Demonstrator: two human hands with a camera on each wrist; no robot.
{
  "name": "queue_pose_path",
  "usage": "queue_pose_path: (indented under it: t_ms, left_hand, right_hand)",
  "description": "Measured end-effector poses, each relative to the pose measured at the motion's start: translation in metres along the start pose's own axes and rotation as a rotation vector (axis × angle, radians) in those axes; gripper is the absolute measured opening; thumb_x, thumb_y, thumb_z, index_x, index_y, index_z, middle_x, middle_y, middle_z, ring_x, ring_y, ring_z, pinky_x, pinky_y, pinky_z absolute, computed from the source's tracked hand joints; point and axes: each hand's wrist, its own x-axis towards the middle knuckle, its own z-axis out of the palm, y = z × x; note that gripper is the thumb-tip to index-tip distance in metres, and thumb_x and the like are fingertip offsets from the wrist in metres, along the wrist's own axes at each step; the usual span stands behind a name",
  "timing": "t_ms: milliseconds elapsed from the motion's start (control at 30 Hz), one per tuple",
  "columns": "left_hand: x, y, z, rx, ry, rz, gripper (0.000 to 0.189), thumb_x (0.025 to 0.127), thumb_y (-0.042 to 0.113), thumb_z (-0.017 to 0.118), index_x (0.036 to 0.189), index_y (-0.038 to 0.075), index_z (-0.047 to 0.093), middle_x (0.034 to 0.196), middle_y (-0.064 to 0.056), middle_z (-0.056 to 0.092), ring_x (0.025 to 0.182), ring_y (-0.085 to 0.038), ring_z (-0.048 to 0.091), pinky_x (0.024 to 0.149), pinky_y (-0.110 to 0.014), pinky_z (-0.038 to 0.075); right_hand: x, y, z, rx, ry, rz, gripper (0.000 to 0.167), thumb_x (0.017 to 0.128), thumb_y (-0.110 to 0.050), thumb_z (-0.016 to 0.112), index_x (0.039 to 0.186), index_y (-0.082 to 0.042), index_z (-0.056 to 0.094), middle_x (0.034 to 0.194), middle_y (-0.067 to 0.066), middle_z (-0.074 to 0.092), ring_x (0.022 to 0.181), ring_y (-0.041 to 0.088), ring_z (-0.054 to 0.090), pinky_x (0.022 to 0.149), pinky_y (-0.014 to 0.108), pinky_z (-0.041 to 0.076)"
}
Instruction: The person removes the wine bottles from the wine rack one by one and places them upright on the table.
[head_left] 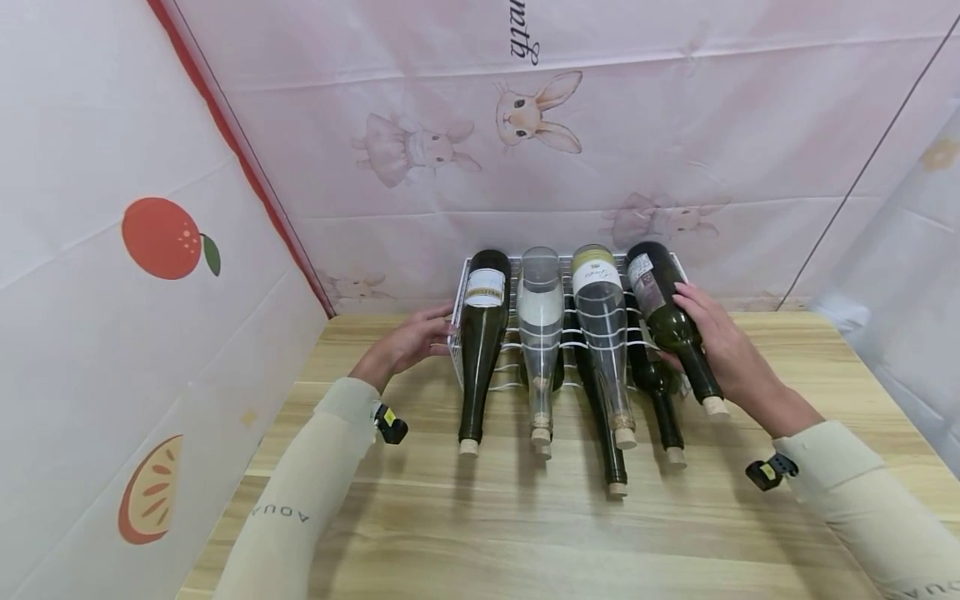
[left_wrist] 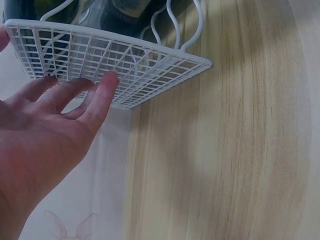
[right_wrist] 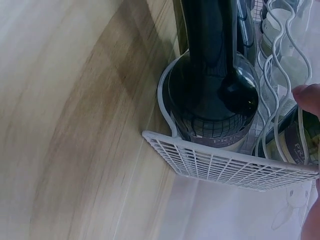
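- Wood tabletop (head_left: pixel 570 550), pink printed sheet (head_left: pixel 420 50) behind.
- Wire rack (left_wrist: pixel 135 62) btwn hands, long axis L-R; bottles (head_left: pixel 484 350) lie necks twd person.
- L hand (head_left: pixel 405 343): fingers spread, touching rack's L side.
- R hand (head_left: pixel 726 354): nearest top R bottle (head_left: pixel 663 304); whether gripping, can't tell.

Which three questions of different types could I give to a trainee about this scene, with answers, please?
1. How many dark-green and clear glass bottles with light-tan corks lie in the upper row of the white wire rack?
2. True or false: these corks point toward the pink rabbit-printed wall.
3. Which hand is nearer to the rightmost upper bottle, of dark glass?

Key: 1. Four. 2. False. 3. The bare right hand.
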Motion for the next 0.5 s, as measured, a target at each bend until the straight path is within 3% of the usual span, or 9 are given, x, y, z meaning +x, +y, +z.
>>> queue_pose_path:
  t_ms: [267,500]
  left_hand:
    - [0.0001,-0.0011,-0.0004,0.001,-0.005,0.001,0.074,0.099,0.003,0.048,0.166,0.004,0.015,0.098,0.006,0.071,0.091,-0.009,0.071,0.089,-0.027,0.061]
    - [-0.0002,-0.0008,0.0002,0.003,0.001,0.002,0.074,0.099,0.003,0.048,0.166,0.005,0.016,0.1,0.005,0.071,0.092,-0.009,0.071,0.089,-0.028,0.061]
  right_hand:
    - [-0.002,-0.0002,-0.0009,0.011,0.031,0.019,0.085,0.099,-0.059,0.059,0.146,0.011,0.048,0.152,0.03,0.051,0.142,0.051,0.047,0.13,0.026,0.025]
    - [0.0002,-0.0021,-0.0057,-0.018,0.054,0.055,0.092,0.095,-0.067,0.06,0.146,0.009,0.049,0.15,0.03,0.053,0.145,0.041,0.049,0.128,0.021,0.025]
